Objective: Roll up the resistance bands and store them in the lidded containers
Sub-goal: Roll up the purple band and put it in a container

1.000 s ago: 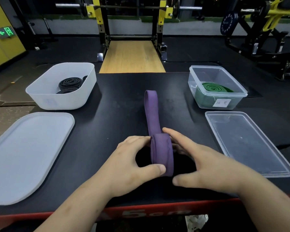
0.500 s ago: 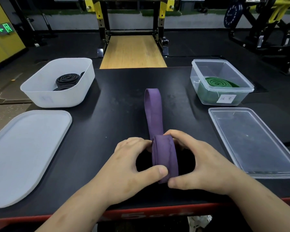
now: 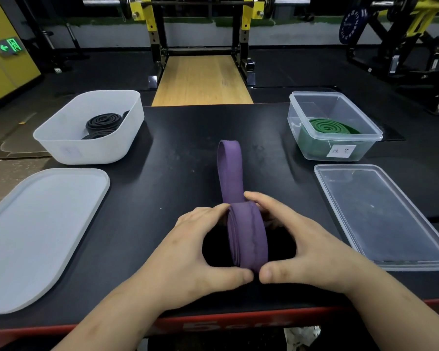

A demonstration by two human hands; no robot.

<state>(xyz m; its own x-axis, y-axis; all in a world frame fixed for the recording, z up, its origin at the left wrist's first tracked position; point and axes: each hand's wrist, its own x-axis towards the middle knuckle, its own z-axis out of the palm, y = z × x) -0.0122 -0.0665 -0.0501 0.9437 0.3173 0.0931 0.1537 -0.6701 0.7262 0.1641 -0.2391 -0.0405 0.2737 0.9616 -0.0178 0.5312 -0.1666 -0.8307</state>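
Both grips, left hand [image 3: 188,245] and right hand [image 3: 312,249], clamp the upright purple band roll [image 3: 247,236] from either side; unrolled tail [image 3: 230,171] runs straight away along tabletop [image 3: 178,153].

A yellow squat rack [image 3: 151,34] stands over a wooden platform [image 3: 200,82], a green exit sign [image 3: 9,46] at left.

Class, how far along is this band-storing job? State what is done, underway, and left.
Done: black bands lie coiled in the white container, a green band coiled in the clear container. In hand: left hand and right hand grip the purple band, partly rolled, its tail unrolled on the table. Left: finish rolling, store it, fit the white lid and clear lid, both lying off.
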